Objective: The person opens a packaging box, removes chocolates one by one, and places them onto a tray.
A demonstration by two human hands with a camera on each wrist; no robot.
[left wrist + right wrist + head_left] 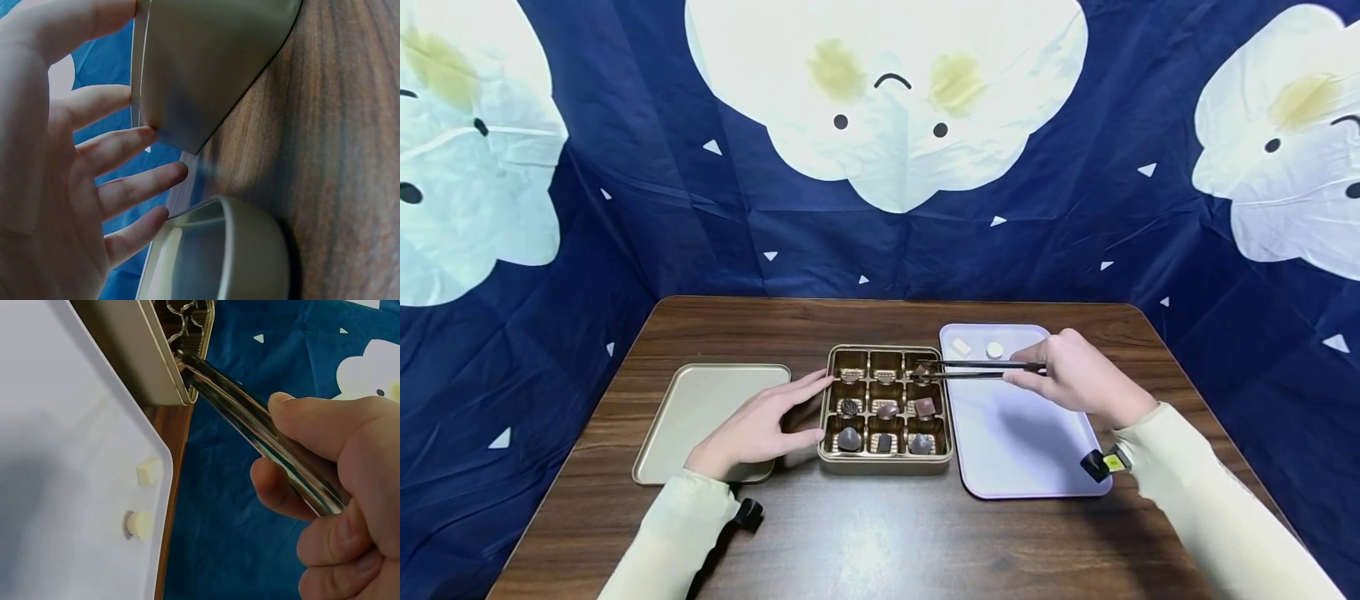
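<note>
A gold chocolate box [883, 467] with a divided insert stands at mid-table. Dark and brown chocolates, among them a ridged one [849, 407] and a square one [924, 407], sit in its middle and front rows. My right hand [1067, 377] grips metal tongs [250, 428] between thumb and fingers. The tong tips reach into the back right compartment, around a dark brown chocolate [921, 372]. My left hand [760, 425] has its fingers spread, fingertips and thumb at the box's left wall; in the left wrist view the fingers are nearly straight along the rim.
Right of the box lies a lilac tray [1022, 450] with a white square piece [961, 347] and a white round piece [995, 350] at its back. A gold lid [700, 417] lies to the left, partly under my left hand. Blue cloth [865, 242] hangs behind the table.
</note>
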